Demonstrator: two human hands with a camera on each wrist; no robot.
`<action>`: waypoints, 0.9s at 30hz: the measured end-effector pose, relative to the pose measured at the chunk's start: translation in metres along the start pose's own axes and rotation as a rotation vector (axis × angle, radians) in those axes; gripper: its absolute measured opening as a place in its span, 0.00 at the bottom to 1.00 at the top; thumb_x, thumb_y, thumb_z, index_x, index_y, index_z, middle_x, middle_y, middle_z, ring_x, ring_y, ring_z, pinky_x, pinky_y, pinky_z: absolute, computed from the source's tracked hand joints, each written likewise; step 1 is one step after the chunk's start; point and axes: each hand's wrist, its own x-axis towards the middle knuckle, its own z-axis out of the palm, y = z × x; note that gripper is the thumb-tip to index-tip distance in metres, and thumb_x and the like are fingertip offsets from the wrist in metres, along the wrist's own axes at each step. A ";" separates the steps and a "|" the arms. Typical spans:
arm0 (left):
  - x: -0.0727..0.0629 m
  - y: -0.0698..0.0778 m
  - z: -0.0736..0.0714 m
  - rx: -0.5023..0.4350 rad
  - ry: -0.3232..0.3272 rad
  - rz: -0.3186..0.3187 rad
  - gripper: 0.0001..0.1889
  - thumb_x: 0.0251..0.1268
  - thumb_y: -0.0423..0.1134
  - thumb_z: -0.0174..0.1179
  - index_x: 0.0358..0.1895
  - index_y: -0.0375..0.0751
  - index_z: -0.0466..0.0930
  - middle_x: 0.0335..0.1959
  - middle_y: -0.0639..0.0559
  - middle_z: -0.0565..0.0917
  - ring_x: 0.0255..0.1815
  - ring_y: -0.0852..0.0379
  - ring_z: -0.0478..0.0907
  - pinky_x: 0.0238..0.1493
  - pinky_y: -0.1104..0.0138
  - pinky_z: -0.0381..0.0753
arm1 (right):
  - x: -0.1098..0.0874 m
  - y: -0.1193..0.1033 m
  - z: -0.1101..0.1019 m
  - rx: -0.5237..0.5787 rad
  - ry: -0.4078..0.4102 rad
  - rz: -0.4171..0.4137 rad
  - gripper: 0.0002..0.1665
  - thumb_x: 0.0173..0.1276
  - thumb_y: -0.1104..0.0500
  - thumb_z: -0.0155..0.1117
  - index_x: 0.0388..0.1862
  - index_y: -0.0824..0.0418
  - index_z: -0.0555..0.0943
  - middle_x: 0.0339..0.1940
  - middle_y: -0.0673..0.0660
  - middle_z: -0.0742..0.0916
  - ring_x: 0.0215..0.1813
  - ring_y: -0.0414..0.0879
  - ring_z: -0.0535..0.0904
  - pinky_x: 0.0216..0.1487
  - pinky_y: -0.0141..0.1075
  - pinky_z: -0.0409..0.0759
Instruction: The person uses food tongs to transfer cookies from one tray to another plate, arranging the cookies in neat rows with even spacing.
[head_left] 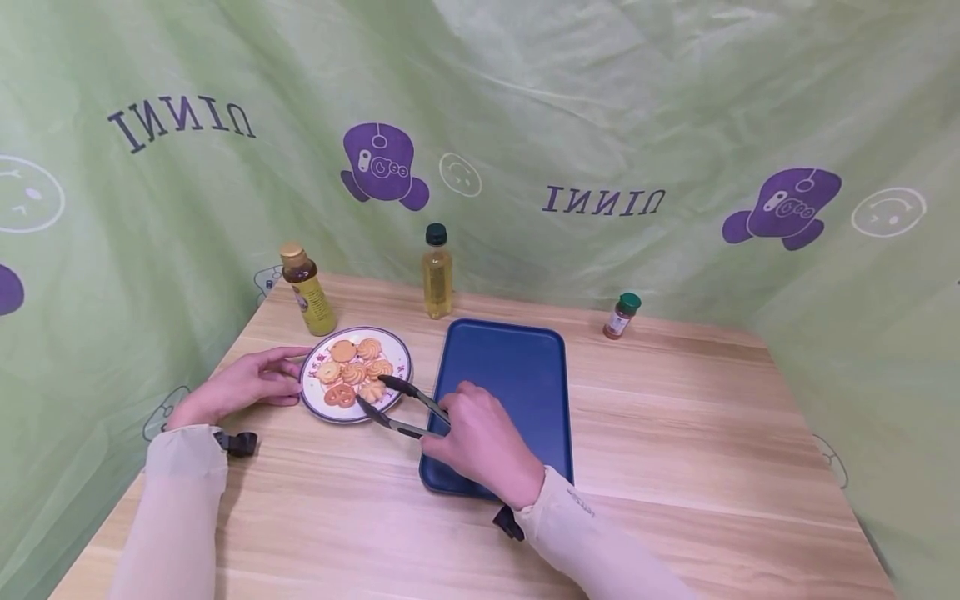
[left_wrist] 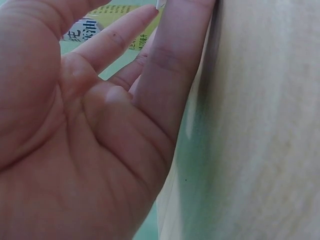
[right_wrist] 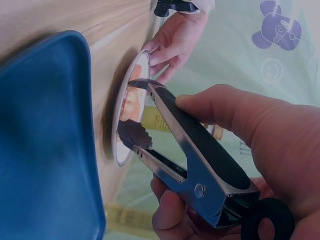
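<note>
My right hand [head_left: 483, 437] grips a pair of kitchen tongs [right_wrist: 175, 135], black with metal arms, thumb on one arm and fingers round the other. The tongs' spread tips are over the near right part of a plate, on either side of a flower-shaped cookie [head_left: 372, 392]. The round white plate [head_left: 401, 358] has a dark blue rim and bears several cookies, among them a pretzel-shaped one [head_left: 340, 396]. My left hand [head_left: 251, 385] touches the plate's left rim with extended fingers; its palm [left_wrist: 100, 145] fills much of the left wrist view.
A dark blue tray [head_left: 510, 358] lies right of the plate, partly under my right hand. Behind stand a yellow-labelled bottle [head_left: 311, 300], an oil bottle [head_left: 437, 279] with a dark cap and a small green-capped jar [head_left: 621, 317]. A green curtain [head_left: 495, 125] hangs behind the wooden table [head_left: 675, 450].
</note>
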 end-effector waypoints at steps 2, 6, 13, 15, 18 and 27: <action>0.000 0.000 0.001 -0.010 -0.006 0.000 0.43 0.78 0.32 0.70 0.89 0.34 0.59 0.69 0.26 0.78 0.53 0.63 0.88 0.58 0.65 0.96 | 0.000 -0.001 0.000 -0.012 0.001 0.002 0.14 0.61 0.52 0.81 0.34 0.63 0.91 0.29 0.50 0.81 0.31 0.44 0.73 0.29 0.33 0.73; 0.001 0.001 0.001 -0.026 -0.016 -0.007 0.43 0.78 0.32 0.70 0.90 0.34 0.58 0.68 0.26 0.78 0.53 0.63 0.88 0.59 0.64 0.96 | 0.000 -0.001 -0.002 -0.020 0.007 0.003 0.16 0.60 0.51 0.82 0.37 0.63 0.91 0.32 0.52 0.84 0.32 0.45 0.75 0.31 0.34 0.77; 0.003 0.003 0.001 -0.001 -0.015 -0.006 0.43 0.79 0.33 0.70 0.90 0.34 0.58 0.68 0.27 0.78 0.53 0.64 0.88 0.58 0.66 0.96 | -0.007 0.005 -0.007 0.022 0.002 0.056 0.22 0.60 0.50 0.84 0.47 0.64 0.93 0.38 0.54 0.87 0.36 0.45 0.79 0.36 0.35 0.82; 0.003 0.002 0.001 -0.013 -0.015 -0.011 0.43 0.78 0.33 0.70 0.90 0.34 0.58 0.68 0.27 0.78 0.53 0.63 0.88 0.58 0.65 0.96 | -0.010 0.009 -0.006 0.044 -0.007 0.077 0.24 0.60 0.50 0.84 0.48 0.65 0.93 0.38 0.54 0.87 0.37 0.45 0.78 0.36 0.35 0.81; 0.002 0.002 0.001 -0.020 -0.017 -0.013 0.44 0.78 0.32 0.70 0.90 0.34 0.57 0.69 0.26 0.77 0.53 0.63 0.88 0.58 0.65 0.96 | -0.016 0.017 -0.006 0.084 -0.016 0.113 0.25 0.60 0.50 0.84 0.51 0.65 0.93 0.39 0.52 0.86 0.37 0.45 0.77 0.37 0.36 0.80; 0.000 0.000 0.000 0.030 0.001 -0.001 0.43 0.78 0.34 0.71 0.89 0.34 0.59 0.66 0.29 0.80 0.51 0.65 0.88 0.56 0.67 0.96 | -0.044 0.041 -0.007 0.098 0.034 0.181 0.28 0.61 0.47 0.85 0.56 0.62 0.93 0.44 0.51 0.88 0.41 0.43 0.79 0.40 0.35 0.81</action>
